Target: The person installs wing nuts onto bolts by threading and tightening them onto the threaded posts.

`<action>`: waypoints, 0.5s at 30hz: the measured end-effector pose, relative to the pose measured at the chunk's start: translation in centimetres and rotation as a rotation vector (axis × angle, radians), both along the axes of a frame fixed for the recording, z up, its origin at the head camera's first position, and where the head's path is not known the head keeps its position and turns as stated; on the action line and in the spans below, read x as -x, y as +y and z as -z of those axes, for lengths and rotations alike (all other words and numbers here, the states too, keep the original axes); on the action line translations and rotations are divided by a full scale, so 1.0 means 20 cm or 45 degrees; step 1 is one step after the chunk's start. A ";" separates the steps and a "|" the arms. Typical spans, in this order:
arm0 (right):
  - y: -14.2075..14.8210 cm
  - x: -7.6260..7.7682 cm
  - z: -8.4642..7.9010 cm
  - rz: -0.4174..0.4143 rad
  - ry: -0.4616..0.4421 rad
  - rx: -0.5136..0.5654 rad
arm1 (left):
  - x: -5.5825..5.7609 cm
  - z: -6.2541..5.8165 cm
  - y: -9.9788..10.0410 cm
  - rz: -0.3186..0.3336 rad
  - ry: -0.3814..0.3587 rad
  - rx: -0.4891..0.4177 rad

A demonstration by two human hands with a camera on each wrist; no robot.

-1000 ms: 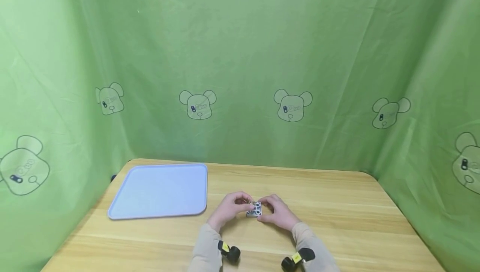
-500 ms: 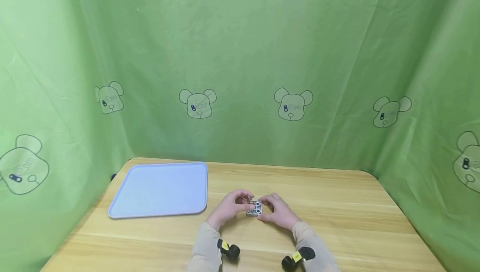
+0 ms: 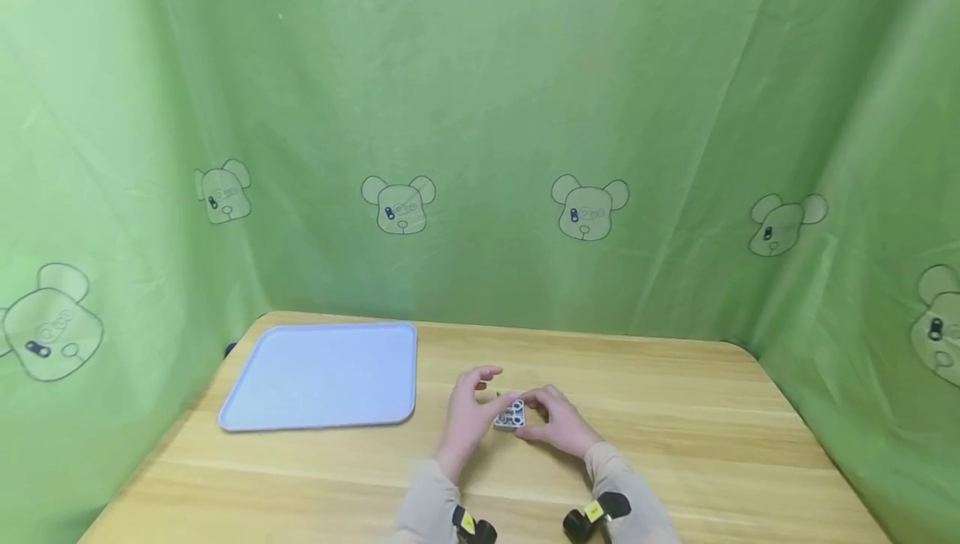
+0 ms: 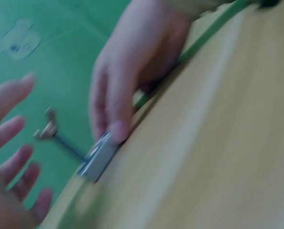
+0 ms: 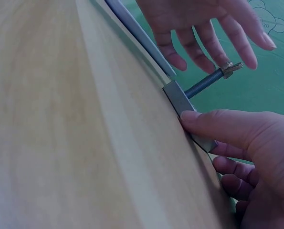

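Observation:
A small grey metal block with round holes in its top lies on the wooden table. From it rises a threaded bolt with a brass-coloured wing nut at its top end. My right hand holds the block by its right side, the thumb at the near edge and fingers behind. Beside the bolt, my left hand has its fingers spread. The left wrist view shows a gap between these fingers and the wing nut. In the head view the left thumb partly covers the block and bolt.
A light blue tray lies at the table's back left. Bare wooden tabletop extends to the right of the hands. Green curtains printed with bear heads enclose the back and sides.
The left fingers have spread and come away from the top of the bolt, and the left wrist has turned. My right hand keeps its hold on the block, which stays in place.

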State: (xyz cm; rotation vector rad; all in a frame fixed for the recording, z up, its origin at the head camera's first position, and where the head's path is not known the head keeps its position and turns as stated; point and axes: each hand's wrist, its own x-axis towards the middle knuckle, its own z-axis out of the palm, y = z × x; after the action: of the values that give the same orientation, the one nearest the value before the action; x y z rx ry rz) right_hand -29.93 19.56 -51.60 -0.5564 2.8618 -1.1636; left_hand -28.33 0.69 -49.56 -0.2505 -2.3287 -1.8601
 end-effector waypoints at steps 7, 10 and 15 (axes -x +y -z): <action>0.00 -0.01 -0.02 0.011 0.022 -0.001 | -0.10 -0.02 0.11 -0.262 0.022 -0.155; 0.00 -0.01 -0.02 0.011 0.013 -0.002 | -0.12 -0.02 0.13 -0.287 -0.007 -0.186; 0.01 0.00 0.00 0.018 0.011 -0.015 | -0.13 0.01 0.15 -0.316 -0.049 -0.185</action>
State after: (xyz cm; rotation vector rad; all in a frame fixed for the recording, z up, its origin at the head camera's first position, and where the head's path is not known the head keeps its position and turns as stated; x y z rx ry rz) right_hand -29.91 19.67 -51.63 -0.5424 2.8825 -1.1484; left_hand -25.66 3.71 -49.69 0.0890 -2.1214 -1.9102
